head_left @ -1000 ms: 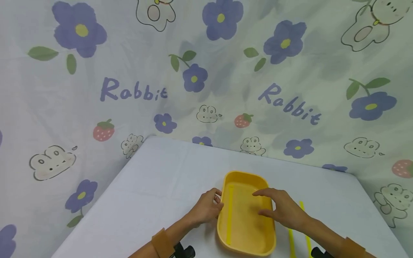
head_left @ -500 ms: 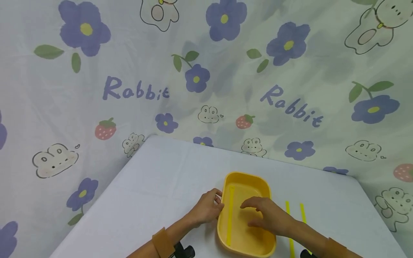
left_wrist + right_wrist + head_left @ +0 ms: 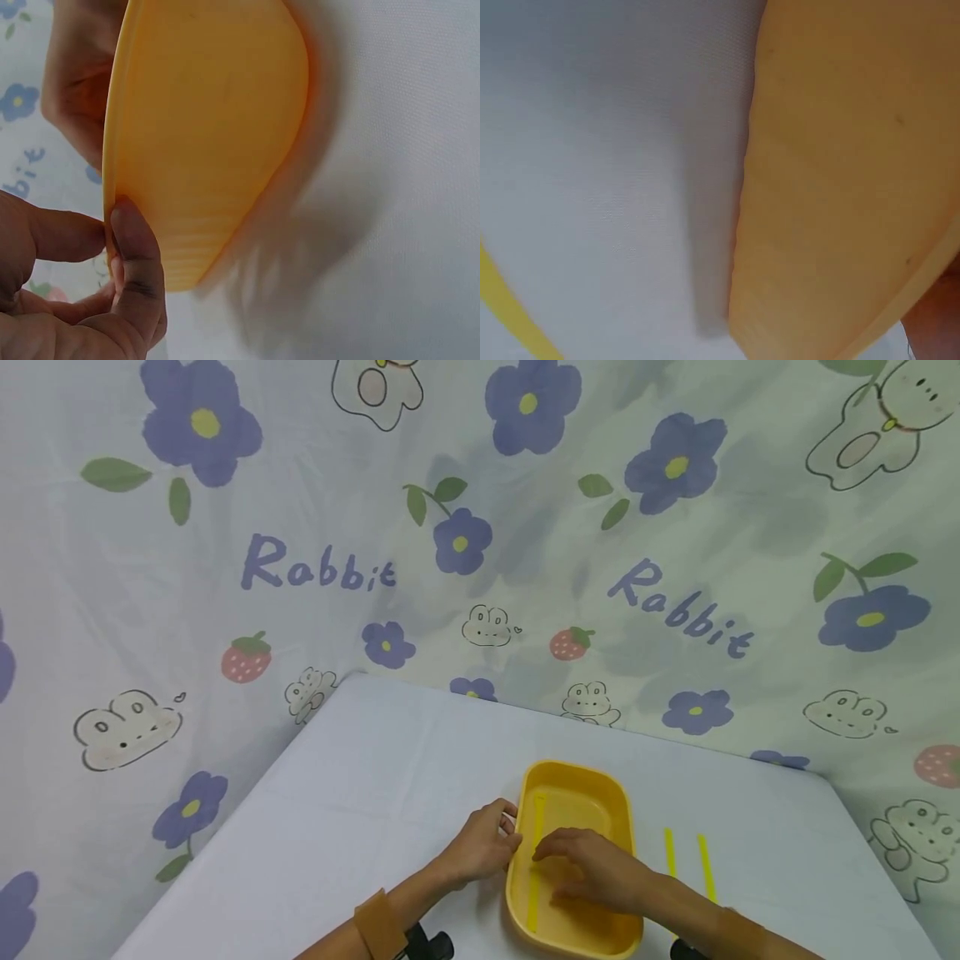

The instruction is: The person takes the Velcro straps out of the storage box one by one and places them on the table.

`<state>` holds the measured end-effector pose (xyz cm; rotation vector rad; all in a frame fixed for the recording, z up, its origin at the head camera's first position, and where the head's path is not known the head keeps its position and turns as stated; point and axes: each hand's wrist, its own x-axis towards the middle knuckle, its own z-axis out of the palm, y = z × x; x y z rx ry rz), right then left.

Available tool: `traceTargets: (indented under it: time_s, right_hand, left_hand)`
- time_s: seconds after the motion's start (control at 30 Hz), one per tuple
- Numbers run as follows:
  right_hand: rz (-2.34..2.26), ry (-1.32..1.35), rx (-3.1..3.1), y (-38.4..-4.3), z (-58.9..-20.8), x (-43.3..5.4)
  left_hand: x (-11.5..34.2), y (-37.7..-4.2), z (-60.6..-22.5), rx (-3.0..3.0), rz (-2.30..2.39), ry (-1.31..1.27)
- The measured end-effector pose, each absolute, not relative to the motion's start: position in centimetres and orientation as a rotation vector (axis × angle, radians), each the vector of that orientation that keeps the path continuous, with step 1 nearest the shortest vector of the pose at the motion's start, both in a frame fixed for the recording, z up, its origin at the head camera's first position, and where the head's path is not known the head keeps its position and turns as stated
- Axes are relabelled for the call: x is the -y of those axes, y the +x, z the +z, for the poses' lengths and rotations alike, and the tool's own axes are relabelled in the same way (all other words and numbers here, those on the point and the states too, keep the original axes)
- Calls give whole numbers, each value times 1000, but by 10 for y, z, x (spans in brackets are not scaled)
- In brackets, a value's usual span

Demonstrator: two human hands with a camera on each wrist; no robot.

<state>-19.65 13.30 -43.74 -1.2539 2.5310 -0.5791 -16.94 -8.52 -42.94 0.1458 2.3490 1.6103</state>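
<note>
A yellow-orange rectangular tray (image 3: 573,814) with rounded corners sits on the white table in the head view. My left hand (image 3: 482,842) pinches its left rim; in the left wrist view, thumb and finger (image 3: 136,232) lie on either side of the rim. Inside the tray, along its left side, lies a thin bright yellow strip (image 3: 533,902). My right hand (image 3: 600,868) reaches over the right rim into the tray, fingers bent and thumb apart, its fingertips close to the strip. The right wrist view shows mostly the tray's outer wall (image 3: 840,150), with the hand's fingers hidden.
Two more yellow strips, a left one (image 3: 670,850) and a right one (image 3: 707,864), lie on the table right of the tray, partly covered by the right forearm. Behind the white table (image 3: 390,760) hangs a cloth (image 3: 525,527) printed with flowers and rabbits.
My right hand has moved left and lower across the tray, from its right rim to beside the inner strip. My left hand has stayed at the left rim.
</note>
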Motion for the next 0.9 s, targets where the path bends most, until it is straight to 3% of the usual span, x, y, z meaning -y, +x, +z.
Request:
traceTargets:
  time_s: [0.9]
  right_hand:
    - [-360, -1517, -2444, -198, -444, -125]
  left_hand:
    - [85, -168, -425, -2352, 1602, 135]
